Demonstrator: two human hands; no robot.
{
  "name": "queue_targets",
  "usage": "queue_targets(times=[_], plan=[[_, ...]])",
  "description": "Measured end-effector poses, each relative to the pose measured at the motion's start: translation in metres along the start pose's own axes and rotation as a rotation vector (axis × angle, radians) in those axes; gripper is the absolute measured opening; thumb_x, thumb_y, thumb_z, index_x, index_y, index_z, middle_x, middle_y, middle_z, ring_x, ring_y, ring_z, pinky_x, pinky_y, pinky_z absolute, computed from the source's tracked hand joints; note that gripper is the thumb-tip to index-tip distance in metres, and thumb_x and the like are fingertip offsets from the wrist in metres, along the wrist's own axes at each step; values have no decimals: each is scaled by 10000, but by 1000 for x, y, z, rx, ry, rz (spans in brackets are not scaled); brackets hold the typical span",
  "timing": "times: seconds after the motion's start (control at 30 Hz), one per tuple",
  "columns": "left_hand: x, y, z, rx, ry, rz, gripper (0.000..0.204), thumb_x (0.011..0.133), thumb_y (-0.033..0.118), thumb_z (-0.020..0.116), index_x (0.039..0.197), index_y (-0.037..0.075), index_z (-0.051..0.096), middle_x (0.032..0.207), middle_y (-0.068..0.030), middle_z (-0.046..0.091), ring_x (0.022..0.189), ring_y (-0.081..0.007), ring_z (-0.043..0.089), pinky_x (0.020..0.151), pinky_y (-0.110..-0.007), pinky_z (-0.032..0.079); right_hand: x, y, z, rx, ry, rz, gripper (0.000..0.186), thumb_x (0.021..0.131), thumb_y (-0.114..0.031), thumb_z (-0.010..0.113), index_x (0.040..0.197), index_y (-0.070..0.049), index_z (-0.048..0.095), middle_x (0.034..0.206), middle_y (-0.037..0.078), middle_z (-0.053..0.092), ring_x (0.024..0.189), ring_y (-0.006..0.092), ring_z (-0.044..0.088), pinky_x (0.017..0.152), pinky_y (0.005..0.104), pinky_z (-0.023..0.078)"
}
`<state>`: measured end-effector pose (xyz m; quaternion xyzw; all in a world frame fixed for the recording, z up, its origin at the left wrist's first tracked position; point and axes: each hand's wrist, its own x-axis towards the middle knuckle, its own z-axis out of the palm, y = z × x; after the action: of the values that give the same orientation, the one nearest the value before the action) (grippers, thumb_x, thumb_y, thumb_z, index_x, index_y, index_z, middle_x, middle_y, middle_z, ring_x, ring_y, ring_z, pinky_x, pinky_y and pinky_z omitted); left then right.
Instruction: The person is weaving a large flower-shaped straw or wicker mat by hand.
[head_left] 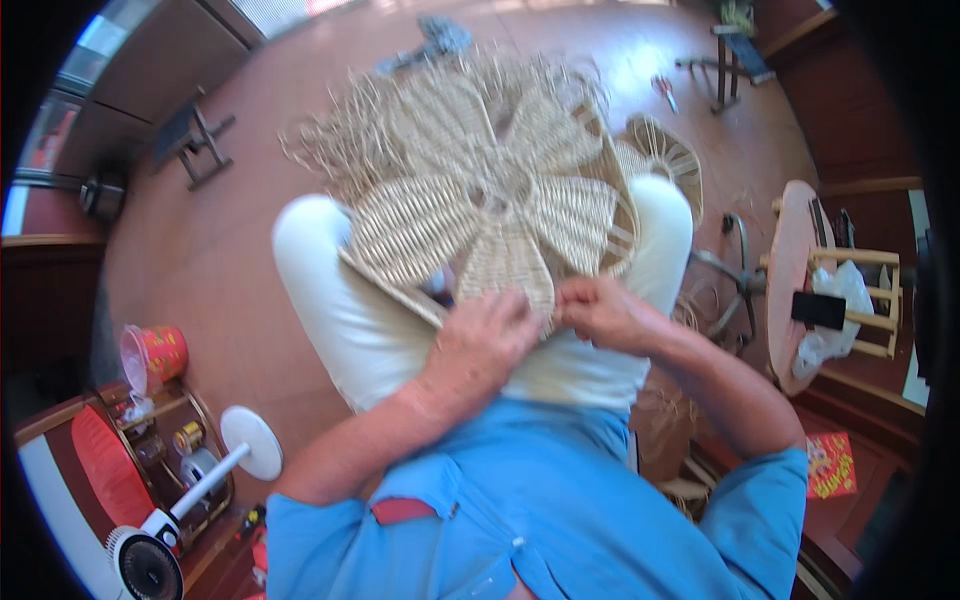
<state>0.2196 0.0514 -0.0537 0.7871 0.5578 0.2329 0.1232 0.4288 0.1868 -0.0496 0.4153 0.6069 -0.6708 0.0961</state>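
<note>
1. Bold yellow lettering on a red packet (831,465), lying on dark red wood (872,485).
2. Yellow print on a red bucket (170,352), too blurred to read.
3. Pale mark on the fan (148,572), too small to read.

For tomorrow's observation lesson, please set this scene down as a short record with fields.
Work: woven flower-shaped panel, five petals, across white trousers
Left hand: over the lowest petal
Right hand: at that petal's right edge; exact grip unclear
Beyond panel: loose strands
Floor, upper right: scissors
Lower left: white fan
</note>
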Motion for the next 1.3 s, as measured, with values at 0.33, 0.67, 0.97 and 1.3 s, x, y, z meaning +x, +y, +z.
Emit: queue_targets(times=[0.33,0.67,0.97,1.3], plan=[[6,9,5,192,-20,90,268,927,176,618,1157,58,688,1005,-79,585,954,-237,636,809,-376,517,13,2,-5,82,-71,160,196,986,-205,664,860,-69,726,717,-11,623,641,97,580,557,289,467],[13,5,10,144,-36,66,272,953,213,596,1148,34,657,1023,-73,564,976,-208,624,784,-352,506,15,-3,2,121,-19,228,169,964,-219,691,871,-80,711,740,-5,598,665,103,547,559,294,429],[13,16,7,269,2,67,238,910,154,619,1109,27,640,993,-93,557,950,-247,617,820,-352,537,18,-1,5,91,20,232,216,953,-245,704,833,-66,704,730,10,596,642,120,539,543,305,415],[25,-3,-1,-133,-151,-103,148,978,133,658,1058,20,607,1049,-157,557,997,-357,624,819,-449,560,28,3,0,106,-83,193,207,911,-189,763,757,-89,667,644,-9,560,554,122,507,504,319,396]])
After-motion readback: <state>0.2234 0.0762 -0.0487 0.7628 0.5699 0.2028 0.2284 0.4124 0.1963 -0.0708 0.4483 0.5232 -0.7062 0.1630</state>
